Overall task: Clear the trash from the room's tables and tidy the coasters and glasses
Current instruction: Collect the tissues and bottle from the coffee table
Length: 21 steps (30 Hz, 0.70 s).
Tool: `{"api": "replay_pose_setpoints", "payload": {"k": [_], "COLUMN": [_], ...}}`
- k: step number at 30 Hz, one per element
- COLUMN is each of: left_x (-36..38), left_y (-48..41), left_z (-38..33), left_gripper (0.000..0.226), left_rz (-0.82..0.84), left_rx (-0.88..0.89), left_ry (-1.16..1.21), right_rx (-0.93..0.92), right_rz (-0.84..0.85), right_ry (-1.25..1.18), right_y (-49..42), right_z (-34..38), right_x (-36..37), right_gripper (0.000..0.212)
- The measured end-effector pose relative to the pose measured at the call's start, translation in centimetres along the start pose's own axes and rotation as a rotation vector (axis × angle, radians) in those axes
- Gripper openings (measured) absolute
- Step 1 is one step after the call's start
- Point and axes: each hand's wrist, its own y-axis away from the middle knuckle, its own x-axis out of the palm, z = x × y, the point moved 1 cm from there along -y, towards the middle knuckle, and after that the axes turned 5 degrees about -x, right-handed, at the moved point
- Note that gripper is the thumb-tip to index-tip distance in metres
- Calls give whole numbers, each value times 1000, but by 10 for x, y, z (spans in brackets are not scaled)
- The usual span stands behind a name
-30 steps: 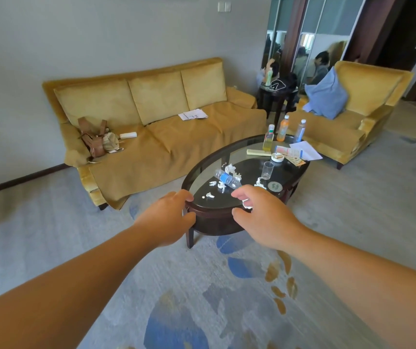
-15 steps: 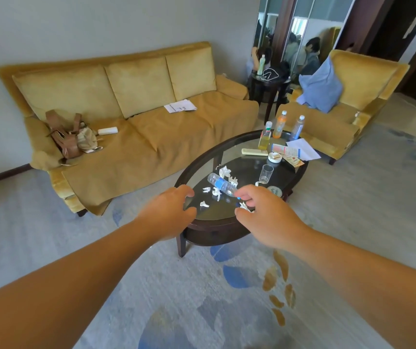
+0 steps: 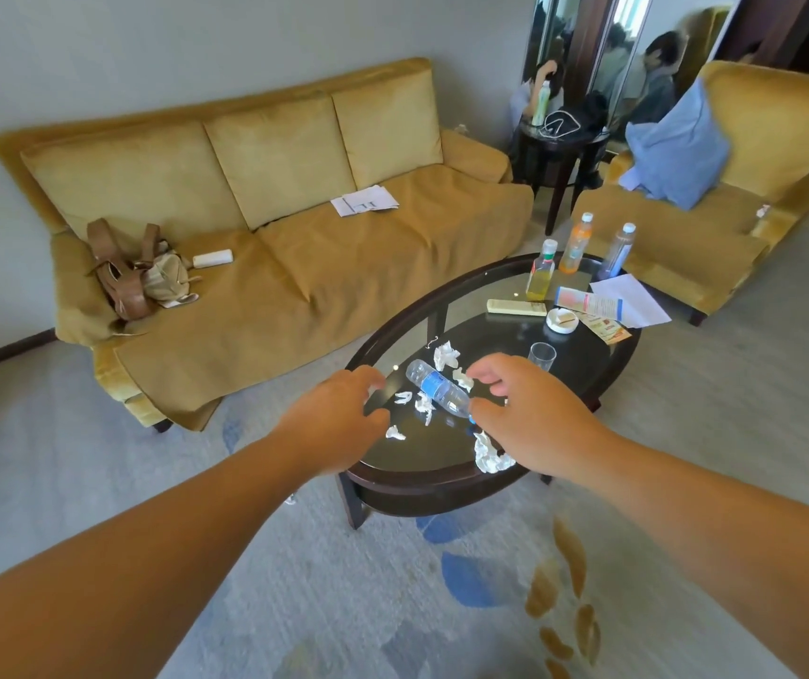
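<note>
Oval coffee table (image 3: 422,475), dark rim, glass top. A plastic bottle (image 3: 434,387) lies on its side at the near end, with crumpled tissues (image 3: 446,356) scattered round it; one wad (image 3: 488,455) sits right at the near rim. Drinking glass (image 3: 541,356) upright, just beyond the right hand (image 3: 535,419). Right hand over the bottle's cap end, fingers arched and spread — gripping nothing; thumb contact with the cap not resolvable. Left hand (image 3: 339,414) above the left rim, fingers loosely curled, empty. Open carpet (image 3: 295,556) on the near side — a narrower gap between the far rim and the sofa (image 3: 344,267).
</note>
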Motion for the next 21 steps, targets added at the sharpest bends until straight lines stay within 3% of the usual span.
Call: {"api": "replay_pose_setpoints", "payload": {"k": [7, 16, 21], "left_x": [21, 54, 58], "left_y": [-56, -151, -205], "left_z": [-7, 3, 5], "left_gripper": [38, 35, 29], "left_rz": [42, 145, 174], "left_rx": [-28, 32, 77], "left_ry": [-14, 39, 69], "right_rx": [53, 163, 247], "right_rz": [56, 78, 65], "right_ry": [-10, -21, 9], "right_y": [-41, -100, -139], "right_z": [-36, -72, -91], "right_x": [4, 13, 6], "right_gripper": [34, 27, 35]}}
